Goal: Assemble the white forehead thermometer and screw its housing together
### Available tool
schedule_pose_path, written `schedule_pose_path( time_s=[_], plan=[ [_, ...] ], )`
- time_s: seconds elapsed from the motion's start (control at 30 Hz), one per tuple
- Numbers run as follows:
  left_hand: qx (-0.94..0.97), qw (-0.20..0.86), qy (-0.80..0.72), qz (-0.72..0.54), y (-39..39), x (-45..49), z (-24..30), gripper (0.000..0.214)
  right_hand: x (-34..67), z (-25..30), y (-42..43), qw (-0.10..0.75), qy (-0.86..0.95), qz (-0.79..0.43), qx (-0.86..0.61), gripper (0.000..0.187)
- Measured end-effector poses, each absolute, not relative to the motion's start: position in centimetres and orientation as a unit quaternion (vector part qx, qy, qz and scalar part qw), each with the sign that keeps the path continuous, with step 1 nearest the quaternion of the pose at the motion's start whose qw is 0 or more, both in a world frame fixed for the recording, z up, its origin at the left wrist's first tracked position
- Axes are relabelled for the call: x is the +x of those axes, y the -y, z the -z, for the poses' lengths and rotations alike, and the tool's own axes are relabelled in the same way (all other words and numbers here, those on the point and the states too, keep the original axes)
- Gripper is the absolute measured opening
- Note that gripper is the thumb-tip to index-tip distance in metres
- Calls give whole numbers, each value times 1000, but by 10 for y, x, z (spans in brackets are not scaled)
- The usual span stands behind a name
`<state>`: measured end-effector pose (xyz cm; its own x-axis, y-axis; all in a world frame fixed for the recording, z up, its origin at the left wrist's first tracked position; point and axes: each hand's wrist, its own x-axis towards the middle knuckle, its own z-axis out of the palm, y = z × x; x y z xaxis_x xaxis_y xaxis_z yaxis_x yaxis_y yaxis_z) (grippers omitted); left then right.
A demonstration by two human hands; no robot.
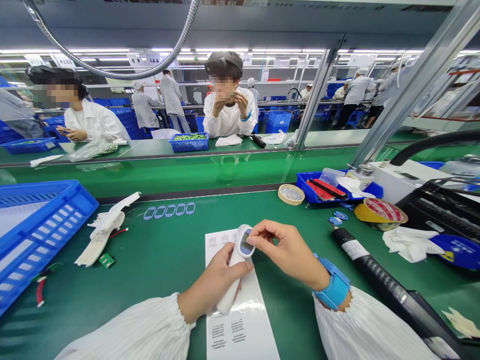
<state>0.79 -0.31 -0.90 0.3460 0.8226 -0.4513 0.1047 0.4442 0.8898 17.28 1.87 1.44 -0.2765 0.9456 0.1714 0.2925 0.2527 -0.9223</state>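
My left hand (pixel 217 280) is wrapped round the handle of a white handheld thermometer (pixel 237 257), holding it tilted above a printed paper sheet (pixel 240 320) on the green table. My right hand (pixel 285 247), with a blue wrist strap (pixel 335 287), pinches at the thermometer's head, fingertips on its small display (pixel 246 241). Whether a film or sticker is between those fingertips I cannot make out.
A blue crate (pixel 41 220) stands at the left, beside white scraps (pixel 105 227) and a strip of blue rings (pixel 169 210). At right lie a black tool (pixel 378 280), tape rolls (pixel 380 211), a blue tray (pixel 337 187) and white cloth (pixel 410 243). Two people in white sit across the conveyor.
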Motion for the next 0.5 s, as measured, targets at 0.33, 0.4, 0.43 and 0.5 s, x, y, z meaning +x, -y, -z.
schedule_pose_path(
  time_s=[0.33, 0.4, 0.43, 0.5],
  plan=[
    [457, 680, -511, -258, 2, 7, 9, 32, 172, -11, -17, 396, 734, -322, -447, 7],
    [457, 681, -510, -259, 2, 8, 9, 32, 172, -9, -17, 394, 742, -308, -446, 7],
    [456, 682, -510, -259, 3, 8, 9, 31, 172, -8, -17, 394, 745, -302, -445, 7],
    [454, 682, -510, -261, 3, 8, 8, 30, 172, -7, -17, 392, 750, -291, -445, 8]
  ],
)
